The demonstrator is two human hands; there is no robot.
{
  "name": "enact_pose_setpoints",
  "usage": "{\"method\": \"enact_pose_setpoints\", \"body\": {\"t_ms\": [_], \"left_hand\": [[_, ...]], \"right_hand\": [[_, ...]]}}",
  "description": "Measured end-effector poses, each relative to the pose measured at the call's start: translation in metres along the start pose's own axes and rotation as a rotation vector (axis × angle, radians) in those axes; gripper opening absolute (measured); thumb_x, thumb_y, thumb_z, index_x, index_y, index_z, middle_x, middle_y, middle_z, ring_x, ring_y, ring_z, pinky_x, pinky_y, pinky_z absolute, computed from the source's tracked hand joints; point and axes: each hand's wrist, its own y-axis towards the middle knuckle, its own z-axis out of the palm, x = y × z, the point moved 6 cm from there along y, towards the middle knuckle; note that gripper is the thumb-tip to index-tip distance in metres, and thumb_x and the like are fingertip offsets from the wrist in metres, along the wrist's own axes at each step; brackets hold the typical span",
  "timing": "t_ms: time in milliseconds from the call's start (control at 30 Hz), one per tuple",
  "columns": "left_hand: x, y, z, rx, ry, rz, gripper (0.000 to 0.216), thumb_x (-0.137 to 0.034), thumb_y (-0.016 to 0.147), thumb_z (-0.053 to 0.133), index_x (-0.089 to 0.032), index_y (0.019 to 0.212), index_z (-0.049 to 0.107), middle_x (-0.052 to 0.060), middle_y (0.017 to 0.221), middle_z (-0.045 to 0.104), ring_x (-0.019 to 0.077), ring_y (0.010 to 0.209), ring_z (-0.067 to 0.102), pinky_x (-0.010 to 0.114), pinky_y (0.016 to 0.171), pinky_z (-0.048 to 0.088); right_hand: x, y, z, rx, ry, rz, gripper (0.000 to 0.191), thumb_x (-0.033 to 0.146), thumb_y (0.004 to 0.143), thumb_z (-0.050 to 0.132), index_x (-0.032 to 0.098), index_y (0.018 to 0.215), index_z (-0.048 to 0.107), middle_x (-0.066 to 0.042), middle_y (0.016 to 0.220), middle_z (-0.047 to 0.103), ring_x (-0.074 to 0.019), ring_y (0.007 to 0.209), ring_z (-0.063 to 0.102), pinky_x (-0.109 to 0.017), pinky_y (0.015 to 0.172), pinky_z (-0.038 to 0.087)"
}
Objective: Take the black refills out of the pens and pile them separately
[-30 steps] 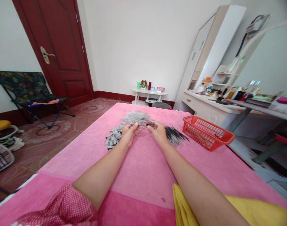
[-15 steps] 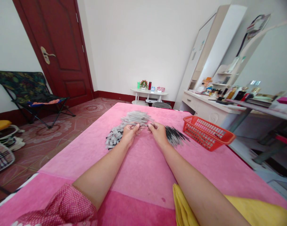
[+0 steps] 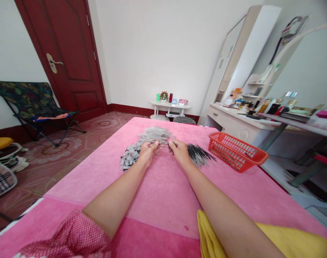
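Note:
My left hand [image 3: 148, 151] is closed, with thumb and forefinger pinching a thin pale pen barrel whose end points to the right. Opposite it my right hand [image 3: 180, 149] is also closed, pinching something slim and dark-ended, which looks like a pen refill. The fingertips almost meet, and the fine detail between them is blurred. Behind the hands lies a heap of translucent grey pen barrels [image 3: 155, 133]. Beside my left hand is a pile of short whitish and black pen caps [image 3: 129, 157]. Dark, thin pen refills [image 3: 200, 154] are fanned out beside my right wrist.
A red plastic basket [image 3: 237, 152] stands at the right on the pink cloth [image 3: 158, 193]. Yellow fabric [image 3: 289, 238] lies under my right forearm. Farther off are a folding chair [image 3: 39, 104], a low white table [image 3: 170, 104] and a cluttered dresser [image 3: 238, 116].
My right hand has shifted very slightly to the left, toward my left hand. The piles and the basket have stayed where they were.

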Motion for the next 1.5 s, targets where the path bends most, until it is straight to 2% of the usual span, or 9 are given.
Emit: {"method": "enact_pose_setpoints", "body": {"t_ms": [100,233,367,533,667,800,933,1067,1500], "left_hand": [[0.0,0.0,0.0,0.0,0.0,0.0,0.03,-0.027,0.061,0.078,-0.01,0.08,0.063,0.005,0.073,0.07,0.0134,0.066,0.067,0.022,0.066,0.053],[0.0,0.0,-0.002,-0.02,0.008,-0.005,0.028,-0.027,0.062,0.078,-0.01,0.078,0.063,0.005,0.072,0.07,0.0138,0.066,0.067,0.025,0.069,0.054],[0.0,-0.001,0.0,-0.019,0.018,-0.015,0.027,-0.025,0.063,0.077,-0.009,0.08,0.063,0.005,0.071,0.069,0.0139,0.065,0.067,0.025,0.069,0.054],[0.0,-0.002,0.001,-0.025,0.023,-0.015,0.026,-0.024,0.063,0.077,-0.01,0.079,0.063,0.005,0.069,0.069,0.0142,0.063,0.067,0.023,0.063,0.054],[0.001,-0.001,0.0,-0.013,0.029,-0.01,0.027,-0.025,0.063,0.077,-0.01,0.08,0.063,0.006,0.071,0.07,0.0144,0.065,0.067,0.023,0.064,0.054],[0.0,0.0,-0.001,-0.031,0.001,-0.005,0.025,-0.025,0.063,0.077,-0.01,0.076,0.063,0.005,0.07,0.069,0.0128,0.063,0.066,0.02,0.062,0.054],[0.0,-0.001,-0.002,-0.036,0.021,-0.015,0.026,-0.026,0.063,0.077,-0.01,0.077,0.062,0.005,0.069,0.069,0.014,0.064,0.067,0.021,0.063,0.054],[0.001,0.0,-0.003,-0.031,0.035,-0.02,0.029,-0.027,0.063,0.077,-0.01,0.08,0.061,0.006,0.071,0.07,0.0156,0.068,0.068,0.024,0.066,0.054],[0.0,-0.002,0.0,-0.015,0.048,-0.02,0.03,-0.026,0.063,0.077,-0.009,0.082,0.06,0.006,0.072,0.07,0.0136,0.065,0.067,0.022,0.062,0.053]], "right_hand": [[-0.004,0.001,-0.001,0.004,-0.023,0.036,0.044,0.052,0.084,0.041,0.017,0.06,0.056,0.0,0.048,0.054,-0.011,0.042,0.048,-0.022,0.043,0.037],[-0.001,0.002,-0.002,-0.016,0.028,-0.002,0.03,0.047,0.076,0.054,0.017,0.07,0.056,0.001,0.059,0.059,-0.0112,0.045,0.052,-0.022,0.045,0.04],[-0.001,0.001,0.001,0.044,0.001,0.04,0.041,0.049,0.083,0.042,0.018,0.058,0.052,0.001,0.049,0.053,-0.0113,0.04,0.049,-0.023,0.042,0.038],[-0.001,0.001,-0.001,0.011,0.006,0.003,0.029,0.045,0.077,0.054,0.018,0.067,0.053,0.002,0.054,0.057,-0.0109,0.044,0.051,-0.022,0.045,0.039],[-0.004,0.002,0.001,0.033,-0.04,0.032,0.044,0.051,0.085,0.04,0.018,0.058,0.052,0.0,0.049,0.055,-0.0105,0.041,0.049,-0.021,0.043,0.037],[0.0,0.001,0.0,0.018,0.003,-0.008,0.03,0.046,0.078,0.053,0.017,0.071,0.057,0.0,0.062,0.062,-0.0115,0.046,0.054,-0.022,0.046,0.041],[-0.003,0.0,0.006,0.092,0.04,0.05,0.04,0.048,0.082,0.045,0.018,0.057,0.053,0.0,0.049,0.055,-0.0115,0.04,0.05,-0.022,0.041,0.039],[-0.005,0.001,0.005,0.069,0.043,0.053,0.037,0.05,0.08,0.048,0.017,0.064,0.054,0.0,0.055,0.059,-0.0106,0.04,0.052,-0.02,0.04,0.038],[-0.008,0.001,0.008,0.11,0.061,0.093,0.045,0.055,0.079,0.047,0.017,0.054,0.051,0.0,0.046,0.053,-0.01,0.037,0.047,-0.022,0.041,0.036]]}}
